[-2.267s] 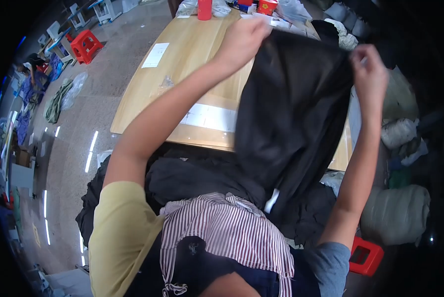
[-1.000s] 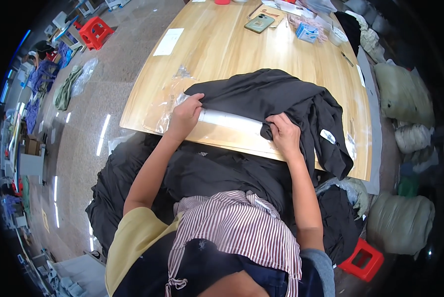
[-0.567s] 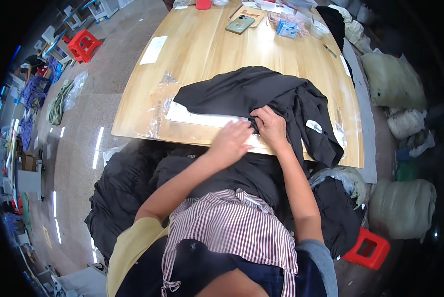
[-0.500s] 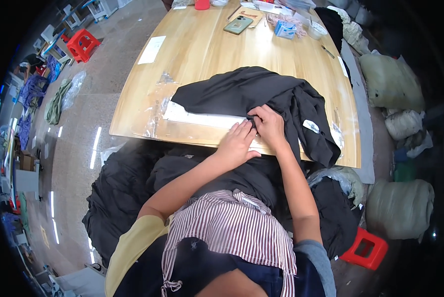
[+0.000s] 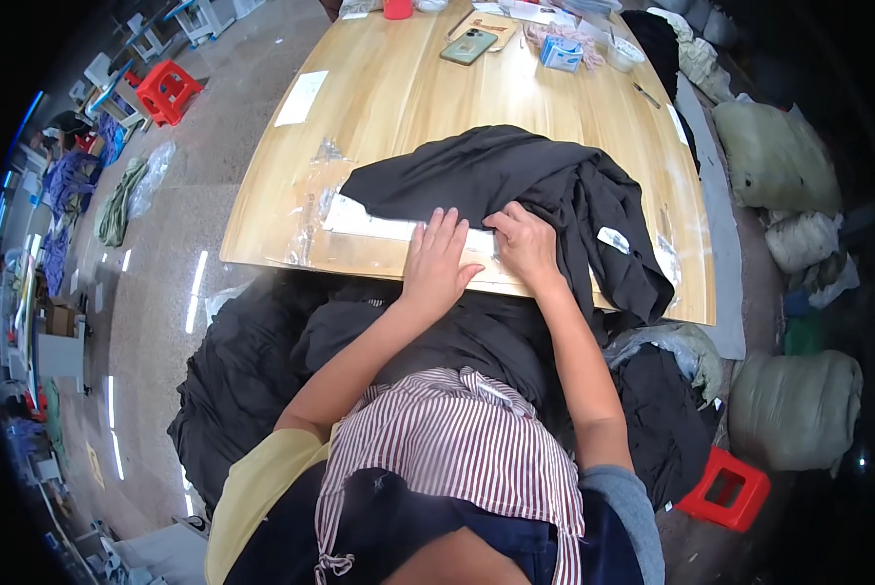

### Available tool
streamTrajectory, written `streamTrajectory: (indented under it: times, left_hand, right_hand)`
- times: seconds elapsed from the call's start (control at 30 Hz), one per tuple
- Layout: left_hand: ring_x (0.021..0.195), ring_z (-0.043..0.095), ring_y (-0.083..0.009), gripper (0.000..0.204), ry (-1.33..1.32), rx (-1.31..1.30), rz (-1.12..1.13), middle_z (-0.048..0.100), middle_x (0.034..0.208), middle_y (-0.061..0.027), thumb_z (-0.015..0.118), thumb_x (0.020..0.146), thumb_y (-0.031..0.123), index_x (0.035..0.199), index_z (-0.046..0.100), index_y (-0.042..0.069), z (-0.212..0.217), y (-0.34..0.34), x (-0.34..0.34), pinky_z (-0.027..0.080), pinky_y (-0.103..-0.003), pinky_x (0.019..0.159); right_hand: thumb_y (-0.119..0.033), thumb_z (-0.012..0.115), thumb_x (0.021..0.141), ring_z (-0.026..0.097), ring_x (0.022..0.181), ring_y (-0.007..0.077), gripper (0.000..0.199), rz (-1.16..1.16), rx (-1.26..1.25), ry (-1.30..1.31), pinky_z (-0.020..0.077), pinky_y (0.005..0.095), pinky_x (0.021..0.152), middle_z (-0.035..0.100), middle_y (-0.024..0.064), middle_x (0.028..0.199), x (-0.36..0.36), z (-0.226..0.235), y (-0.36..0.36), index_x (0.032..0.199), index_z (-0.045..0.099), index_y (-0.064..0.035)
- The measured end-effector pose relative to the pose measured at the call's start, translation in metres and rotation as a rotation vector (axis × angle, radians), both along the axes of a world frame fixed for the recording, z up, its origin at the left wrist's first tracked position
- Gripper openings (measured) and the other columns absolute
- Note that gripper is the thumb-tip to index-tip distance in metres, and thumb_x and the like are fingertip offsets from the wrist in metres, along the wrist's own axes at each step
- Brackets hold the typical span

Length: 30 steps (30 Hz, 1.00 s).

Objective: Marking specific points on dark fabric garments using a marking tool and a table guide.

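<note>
A black garment (image 5: 476, 171) lies heaped on the wooden table (image 5: 388, 97), its right part hanging toward the near edge. Under its front edge runs a white strip (image 5: 364, 220), taped down along the table. My left hand (image 5: 435, 263) rests flat on the strip, fingers stretched out with their tips at the fabric's edge. Just to its right, my right hand (image 5: 526, 244) is closed in a pinch on the garment's edge. What exactly sits between those fingertips is hidden. A small white patch (image 5: 613, 241) shows on the garment's right part.
At the table's far end are a phone (image 5: 467, 46), a blue box (image 5: 561, 54) and a white bowl (image 5: 623, 54). Dark cloth (image 5: 237, 370) is piled below the near edge. Red stools (image 5: 725, 489) and stuffed sacks (image 5: 796, 409) stand on the floor.
My left hand has moved left along the strip, away from my right hand, and its fingers now lie flat. My right hand stays by the garment's edge, slightly shifted.
</note>
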<state>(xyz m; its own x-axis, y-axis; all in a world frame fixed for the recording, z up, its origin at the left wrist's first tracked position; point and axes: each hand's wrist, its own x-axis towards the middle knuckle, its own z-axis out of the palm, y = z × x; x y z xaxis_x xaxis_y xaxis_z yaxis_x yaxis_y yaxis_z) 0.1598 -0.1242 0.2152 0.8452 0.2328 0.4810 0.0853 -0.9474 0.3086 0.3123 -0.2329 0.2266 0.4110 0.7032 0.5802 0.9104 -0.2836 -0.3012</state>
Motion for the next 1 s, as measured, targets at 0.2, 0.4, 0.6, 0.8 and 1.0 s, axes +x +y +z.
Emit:
streamTrajectory:
  times: [0.2,0.4,0.6,0.8,1.0]
  left_hand:
    - [0.134,0.035,-0.0406,0.078,0.073,-0.009,0.011,0.042,0.140,-0.0234,0.066,0.078,0.052,0.133,0.048,-0.001,-0.005,0.008,0.005,0.029,-0.055,0.108]
    - [0.135,0.033,-0.0401,0.075,0.120,-0.018,0.025,0.040,0.141,-0.0220,0.067,0.079,0.048,0.134,0.047,0.001,0.002,0.001,0.002,0.026,-0.056,0.108]
    - [0.134,0.034,-0.0394,0.072,0.070,-0.012,0.040,0.042,0.140,-0.0204,0.065,0.079,0.052,0.134,0.052,0.008,-0.001,-0.005,-0.008,0.027,-0.057,0.107]
    - [0.136,0.031,-0.0411,0.068,0.097,-0.043,0.075,0.039,0.143,-0.0211,0.068,0.077,0.051,0.132,0.056,0.013,-0.004,-0.003,-0.003,0.025,-0.059,0.107]
    - [0.135,0.027,-0.0478,0.068,0.056,-0.033,0.113,0.037,0.143,-0.0267,0.068,0.076,0.054,0.133,0.056,0.018,0.002,0.004,0.005,0.022,-0.060,0.107]
  right_hand:
    - [0.000,0.060,0.072,0.064,0.076,0.0283,0.018,0.133,0.033,0.208,0.0530,0.0377,0.067,0.061,0.0075,0.083,-0.005,0.015,0.000,0.086,0.069,-0.0076]
    - [-0.003,0.058,0.075,0.064,0.079,0.0312,0.019,0.124,-0.060,0.291,0.0525,0.0398,0.071,0.063,0.0088,0.090,-0.002,0.015,-0.007,0.090,0.069,-0.0085]
    - [-0.010,0.055,0.093,0.058,0.074,0.0094,0.019,0.084,0.318,0.968,0.0470,0.0237,0.066,0.067,0.0043,0.093,-0.008,0.012,-0.009,0.104,0.066,0.0018]
    - [-0.032,0.047,0.098,0.061,0.067,0.0334,0.038,-0.041,0.037,0.515,0.0469,0.0380,0.062,0.063,0.0157,0.076,-0.023,0.053,0.021,0.081,0.065,-0.0031]
    - [-0.020,0.059,0.093,0.053,0.062,0.0077,0.022,0.058,0.084,0.909,0.0430,0.0267,0.057,0.058,0.0014,0.064,-0.010,0.030,0.040,0.086,0.065,-0.0013]
